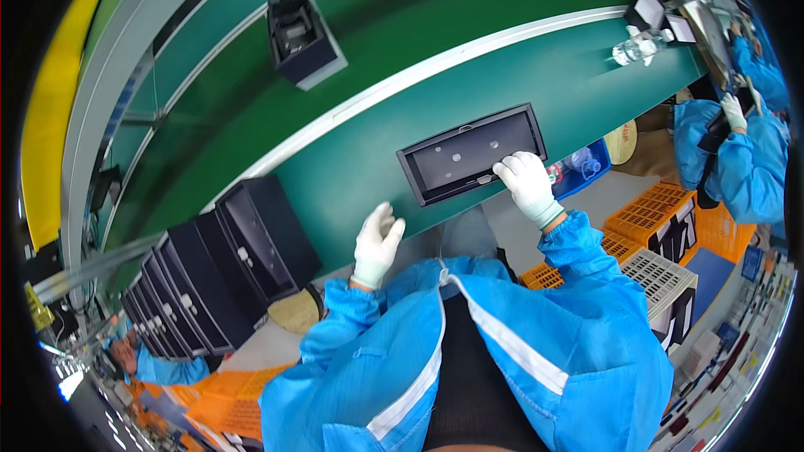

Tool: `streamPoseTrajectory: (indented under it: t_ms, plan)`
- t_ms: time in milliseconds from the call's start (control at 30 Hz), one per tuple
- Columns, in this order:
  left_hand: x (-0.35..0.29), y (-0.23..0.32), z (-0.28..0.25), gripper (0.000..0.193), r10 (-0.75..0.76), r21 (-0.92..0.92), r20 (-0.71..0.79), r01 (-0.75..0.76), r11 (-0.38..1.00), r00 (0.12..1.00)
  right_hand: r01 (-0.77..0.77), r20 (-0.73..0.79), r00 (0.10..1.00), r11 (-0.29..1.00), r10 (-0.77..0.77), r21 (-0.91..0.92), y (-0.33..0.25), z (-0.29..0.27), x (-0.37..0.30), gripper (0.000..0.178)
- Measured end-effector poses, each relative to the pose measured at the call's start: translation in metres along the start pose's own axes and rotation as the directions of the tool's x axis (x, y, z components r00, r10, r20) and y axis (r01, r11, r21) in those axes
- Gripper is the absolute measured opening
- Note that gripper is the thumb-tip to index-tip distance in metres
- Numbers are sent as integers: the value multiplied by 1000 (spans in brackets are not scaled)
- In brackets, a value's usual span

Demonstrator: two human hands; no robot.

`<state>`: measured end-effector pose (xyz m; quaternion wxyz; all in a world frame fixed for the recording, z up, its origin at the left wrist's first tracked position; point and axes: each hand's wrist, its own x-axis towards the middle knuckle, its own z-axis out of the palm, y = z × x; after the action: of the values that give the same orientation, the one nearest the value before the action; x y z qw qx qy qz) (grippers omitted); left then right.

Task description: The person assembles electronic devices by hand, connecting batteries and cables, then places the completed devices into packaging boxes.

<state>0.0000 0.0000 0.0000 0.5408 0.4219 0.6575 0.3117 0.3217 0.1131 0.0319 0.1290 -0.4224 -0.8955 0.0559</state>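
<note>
A dark, shallow rectangular box (435, 169) lies with its open side up on the green bench in front of me. Several small pale spots dot its inner floor, and small notches sit midway along its long walls. My right hand (529, 188), in a white glove, pinches the near long wall toward its right end. Left of the box, my left hand (378, 244), gloved as well, is held apart from it at the bench's near edge. Its thumb and fingers are spread and nothing is between them.
A row of similar dark boxes (201, 285) stands at the left. Beyond a white rail, a deeper box (301, 42) sits on the green belt. A clear bottle (638, 48) lies far right. Blue bin (591, 169) and orange crates (653, 213) are below; co-workers are at both sides.
</note>
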Motion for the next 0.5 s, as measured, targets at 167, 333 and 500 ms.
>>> streamPoseTrajectory:
  t_ms: [167, 333, 500]
  plan:
    - [9, 23, -7, 73, -23, 7, -106, 24, 1000, 994, 137, -68, 989, 989, -133, 50, -22, 13, 17, 29]
    - [1, 1, -6, 73, -39, -85, -104, 30, 996, 994, 194, -11, 981, 978, -193, 78, -26, 22, 19, 28]
    - [-5, -17, -8, 71, -93, -163, -41, 85, 983, 995, 293, -44, 956, 953, -291, 72, -27, 34, 33, 31]
